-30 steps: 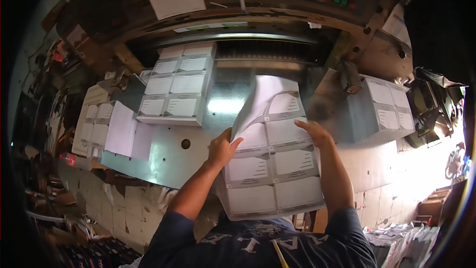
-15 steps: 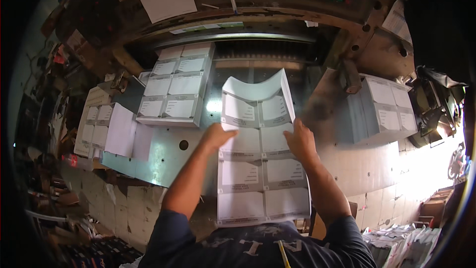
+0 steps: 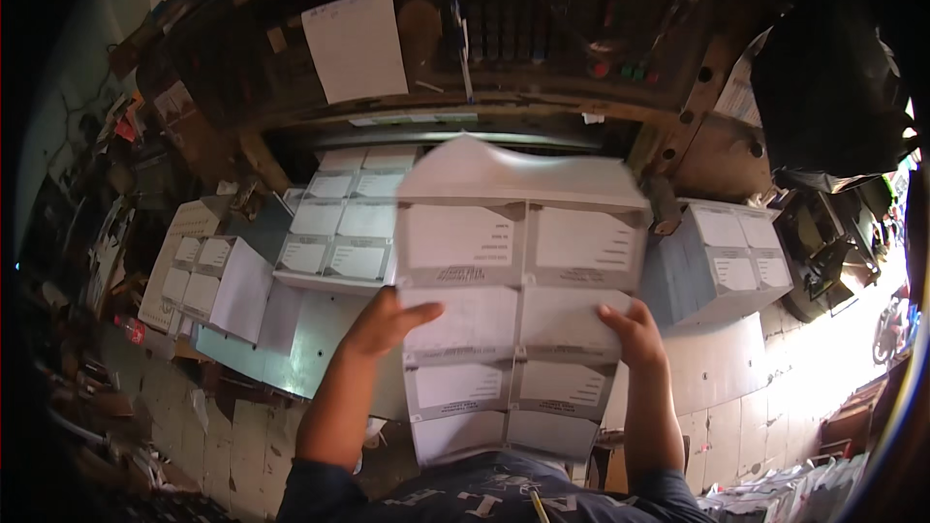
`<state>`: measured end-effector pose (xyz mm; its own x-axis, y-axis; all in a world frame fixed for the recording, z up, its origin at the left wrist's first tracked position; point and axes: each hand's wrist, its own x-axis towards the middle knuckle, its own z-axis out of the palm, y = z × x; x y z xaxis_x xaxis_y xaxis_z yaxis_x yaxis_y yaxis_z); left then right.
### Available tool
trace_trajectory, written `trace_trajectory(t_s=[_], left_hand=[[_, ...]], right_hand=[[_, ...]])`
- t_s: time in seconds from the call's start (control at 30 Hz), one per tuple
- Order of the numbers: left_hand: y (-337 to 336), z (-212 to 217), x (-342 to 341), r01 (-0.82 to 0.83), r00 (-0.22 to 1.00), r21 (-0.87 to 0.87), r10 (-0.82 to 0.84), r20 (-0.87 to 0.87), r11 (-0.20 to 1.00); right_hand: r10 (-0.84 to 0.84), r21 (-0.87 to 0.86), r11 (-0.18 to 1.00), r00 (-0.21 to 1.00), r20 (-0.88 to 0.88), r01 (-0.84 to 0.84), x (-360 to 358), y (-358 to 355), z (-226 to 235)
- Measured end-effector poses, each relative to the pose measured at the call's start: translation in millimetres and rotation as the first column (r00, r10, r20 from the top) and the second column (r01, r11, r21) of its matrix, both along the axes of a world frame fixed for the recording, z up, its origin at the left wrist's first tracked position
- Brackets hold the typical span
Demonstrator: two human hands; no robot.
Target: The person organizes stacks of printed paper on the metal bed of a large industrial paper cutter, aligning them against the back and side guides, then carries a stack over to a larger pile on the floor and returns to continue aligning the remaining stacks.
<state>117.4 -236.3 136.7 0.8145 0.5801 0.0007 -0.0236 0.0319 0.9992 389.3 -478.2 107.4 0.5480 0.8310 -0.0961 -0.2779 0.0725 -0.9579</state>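
The left hand [image 3: 383,324] and the right hand [image 3: 635,329] are both grasping the printed sheet [image 3: 518,329] by its side edges, equally near it. Its long axis is running near to far, above the metal table [image 3: 320,349].

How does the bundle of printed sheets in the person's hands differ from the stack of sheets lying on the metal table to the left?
The held sheets are lifted off the table, gripped by the left hand and right hand; the stack on the table lies flat and untouched. The held sheets curl at the top edge; the stack's top is level. The held sheets look bigger, being nearer the camera. Both show the same grid of grey-bordered white panels.
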Motion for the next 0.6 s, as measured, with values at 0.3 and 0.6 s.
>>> trace_trajectory(t_s=[0.3,0.6], left_hand=[[-67,61,-45,-0.144,0.964,0.224,0.086,0.25,0.964],[-60,-8,-32,-0.23,0.952,0.103,0.202,0.229,0.968]], right_hand=[[-0.285,0.358,0.912,0.936,0.208,0.199,-69,-55,70],[-0.169,0.226,0.963,0.982,0.088,0.146,-51,-54,13]])
